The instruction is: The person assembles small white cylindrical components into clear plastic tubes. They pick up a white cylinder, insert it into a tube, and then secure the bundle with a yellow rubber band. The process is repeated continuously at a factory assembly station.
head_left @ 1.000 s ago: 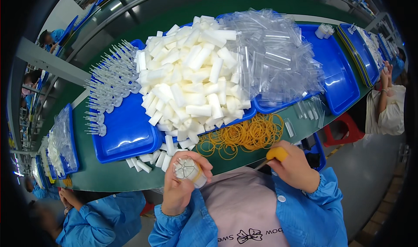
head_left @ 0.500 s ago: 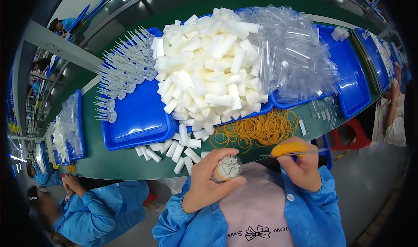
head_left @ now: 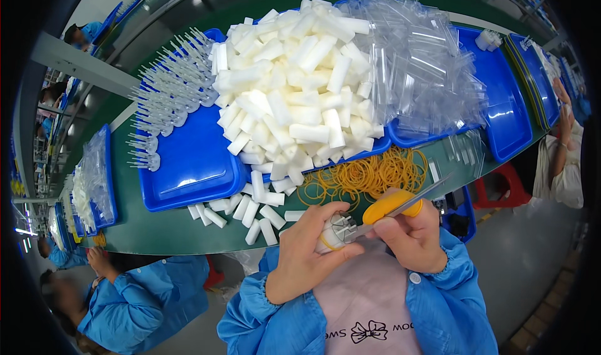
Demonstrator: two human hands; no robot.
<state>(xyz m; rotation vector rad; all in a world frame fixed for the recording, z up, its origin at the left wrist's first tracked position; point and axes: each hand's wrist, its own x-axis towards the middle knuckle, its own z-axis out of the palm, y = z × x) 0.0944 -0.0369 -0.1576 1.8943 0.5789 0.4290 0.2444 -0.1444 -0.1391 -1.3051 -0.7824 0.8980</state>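
In front of my chest, my left hand [head_left: 302, 255] is closed round a short, round bundle [head_left: 330, 236] of whitish and clear pieces with a yellow band about it. The bundle's slotted end is turned toward my right hand [head_left: 413, 239]. Between those fingers is a slim metal tool, tweezers-like, with a padded yellow grip [head_left: 389, 206]. Its lower tip meets the bundle's slotted end, and its other end sticks out to the upper right. Just beyond my hands lies a heap of yellow rubber bands [head_left: 382, 174] on the green table [head_left: 175, 230].
White foam cylinders [head_left: 288, 86] are piled high in the middle, some loose at the table edge. Clear plastic sleeves [head_left: 419, 67] fill a tray to the right. Stemmed white parts [head_left: 175, 73] stand in a blue tray [head_left: 188, 180] at left. A co-worker [head_left: 144, 298] sits at left.
My right hand has moved left and brought the tool's tip onto the bundle. The tool is now tilted more steeply. My left hand has turned the bundle's end toward the right.
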